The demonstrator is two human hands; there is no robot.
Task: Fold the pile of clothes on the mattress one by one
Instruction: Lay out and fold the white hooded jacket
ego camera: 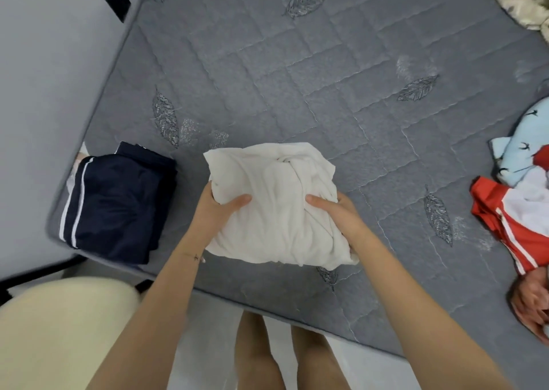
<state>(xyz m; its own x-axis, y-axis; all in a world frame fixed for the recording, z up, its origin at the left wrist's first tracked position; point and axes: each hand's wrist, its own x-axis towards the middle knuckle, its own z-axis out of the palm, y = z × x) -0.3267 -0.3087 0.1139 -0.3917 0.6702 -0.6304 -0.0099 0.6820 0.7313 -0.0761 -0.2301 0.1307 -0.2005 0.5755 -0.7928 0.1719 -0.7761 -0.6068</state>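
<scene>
At your 9 o'clock, a folded navy garment (116, 202) with white stripes lies on the grey mattress (326, 77) near its corner. Your left hand (217, 208) clasps the left edge of the white garment (276, 205), thumb lying on top. That bundle sits just above the mattress's near edge, its long axis running from 11 to 5 o'clock, a twisted knot at the far end. Your right hand (335, 214) clasps its right edge likewise. At 3 o'clock lie a light-blue garment (520, 149) and a red garment (505, 232).
</scene>
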